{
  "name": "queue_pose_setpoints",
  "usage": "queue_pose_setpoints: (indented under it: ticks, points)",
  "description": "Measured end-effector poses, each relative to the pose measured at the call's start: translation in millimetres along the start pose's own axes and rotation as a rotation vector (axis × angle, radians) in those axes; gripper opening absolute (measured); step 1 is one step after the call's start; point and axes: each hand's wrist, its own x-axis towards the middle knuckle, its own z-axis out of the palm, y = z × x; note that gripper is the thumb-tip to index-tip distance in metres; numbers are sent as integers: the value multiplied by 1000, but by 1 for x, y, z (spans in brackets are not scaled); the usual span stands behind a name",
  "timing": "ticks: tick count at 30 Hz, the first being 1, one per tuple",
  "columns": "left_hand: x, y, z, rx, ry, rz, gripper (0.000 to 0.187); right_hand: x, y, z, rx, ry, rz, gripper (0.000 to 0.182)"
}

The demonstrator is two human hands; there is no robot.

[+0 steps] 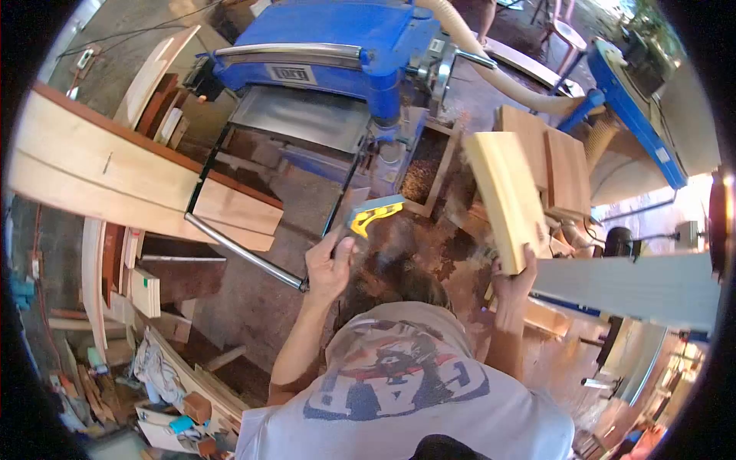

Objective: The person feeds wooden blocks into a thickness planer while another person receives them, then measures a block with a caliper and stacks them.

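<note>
My left hand point(330, 268) is closed around the dark grip of a tool point(376, 213) with a yellow arched body and a grey-blue strip along its top. Its exact kind is not clear from this angle. On the other side, my right hand point(514, 274) grips the lower end of a thick, pale wooden board point(504, 199), which is tilted upward. The two hands are well apart, in front of my printed shirt point(399, 383).
A blue planer point(299, 31) with a metal bed point(303, 119) and roller point(245, 251) stands ahead. Long planks point(107, 153) lie to its left. Brown boards point(567, 169) stack at right, near a wood-chip box point(422, 180) and a pale hose point(521, 92). Offcuts point(100, 391) clutter the lower left.
</note>
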Motion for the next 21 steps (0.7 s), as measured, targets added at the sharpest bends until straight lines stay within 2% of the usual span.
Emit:
queue_pose_setpoints:
  ticks: [2, 3, 4, 5, 8, 10, 14, 17, 21]
  points:
    - [-2, 1, 6, -23, -122, 25, 26, -50, 10, 15, -175, -12, -54, 42]
    - [-2, 3, 8, -1, -159, 82, 25, -73, 13, 25, -337, -114, -84, 46]
    - [-3, 4, 9, 21, -194, 136, 25, -96, 16, 53, -156, -4, -5, 49]
    - [-4, 4, 9, 42, -223, 190, 25, -104, 19, 48, -121, -75, 78, 58]
    - [-12, -2, -1, 165, -222, 339, 23, -132, 33, 69, -117, -120, 147, 57]
    - [-16, 2, -9, 146, -202, 371, 21, -136, 50, 68, -150, -81, 213, 55]
    - [-25, -3, -25, 164, -124, 441, 21, -160, 62, 84, -124, -145, 378, 52]
    - [-21, -5, -47, 233, -156, 536, 21, -171, 61, 88, -143, -190, 440, 52]
    - [-15, 3, -67, 283, -199, 512, 20, -171, 73, 85, -134, -221, 474, 51]
